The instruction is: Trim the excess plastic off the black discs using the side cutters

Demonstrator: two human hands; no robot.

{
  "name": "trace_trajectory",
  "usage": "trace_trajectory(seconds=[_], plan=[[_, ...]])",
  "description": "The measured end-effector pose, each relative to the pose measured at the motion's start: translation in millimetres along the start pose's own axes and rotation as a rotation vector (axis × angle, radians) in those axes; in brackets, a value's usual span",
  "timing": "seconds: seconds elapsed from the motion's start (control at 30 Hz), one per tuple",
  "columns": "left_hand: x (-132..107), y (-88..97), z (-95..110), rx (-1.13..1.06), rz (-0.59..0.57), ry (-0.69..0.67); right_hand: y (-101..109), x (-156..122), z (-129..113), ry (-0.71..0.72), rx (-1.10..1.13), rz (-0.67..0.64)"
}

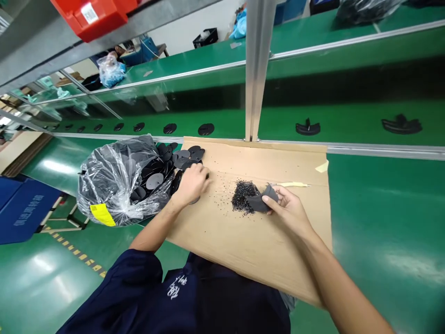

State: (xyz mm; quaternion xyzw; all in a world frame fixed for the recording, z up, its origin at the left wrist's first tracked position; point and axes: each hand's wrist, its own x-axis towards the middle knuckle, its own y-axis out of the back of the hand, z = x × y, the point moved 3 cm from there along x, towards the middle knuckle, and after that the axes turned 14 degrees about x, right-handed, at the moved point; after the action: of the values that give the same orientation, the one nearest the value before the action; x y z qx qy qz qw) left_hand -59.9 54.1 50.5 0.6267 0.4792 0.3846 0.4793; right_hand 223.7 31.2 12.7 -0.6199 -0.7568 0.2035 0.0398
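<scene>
My left hand (192, 183) rests curled on the brown cardboard sheet (250, 241), fingers closed on a black disc at the edge of a spill of black round discs (184, 157). The discs pour from a clear plastic bag (116, 183) with a yellow label. My right hand (287, 208) pinches a bent dark grey rubber piece (261, 200) just right of a heap of black crumbs (243, 195). A thin cream-coloured stick tool (294, 184) lies just beyond my right hand.
A green conveyor belt (347, 123) runs behind the cardboard, carrying black discs (206, 129) and two black assembled parts (308, 127). An aluminium post (255, 69) stands at the cardboard's far edge. A red bin (95, 16) sits on an upper shelf. Blue boxes (21, 208) lie lower left.
</scene>
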Motion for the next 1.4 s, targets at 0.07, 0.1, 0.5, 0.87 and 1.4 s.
trace_trajectory(seconds=[0.07, 0.1, 0.5, 0.87, 1.4], plan=[[-2.4, -3.3, -13.8, 0.152, -0.043, 0.074, 1.8, 0.3, 0.1, 0.021, -0.009, 0.005], [-3.5, -4.8, -17.5, 0.189, -0.056, 0.086, 2.4, 0.2, 0.3, 0.026, -0.01, 0.004], [3.0, -5.3, -31.9, -0.018, -0.05, 0.091, -0.6, -2.8, 0.0, -0.012, 0.012, -0.002], [-7.7, 12.6, 65.3, -1.107, 0.266, -0.075, -12.2, -10.0, 7.3, -0.069, 0.075, -0.066], [-2.4, 12.2, 126.2, -0.786, 0.457, -0.142, -16.1, -11.7, 14.4, -0.014, 0.034, -0.096]])
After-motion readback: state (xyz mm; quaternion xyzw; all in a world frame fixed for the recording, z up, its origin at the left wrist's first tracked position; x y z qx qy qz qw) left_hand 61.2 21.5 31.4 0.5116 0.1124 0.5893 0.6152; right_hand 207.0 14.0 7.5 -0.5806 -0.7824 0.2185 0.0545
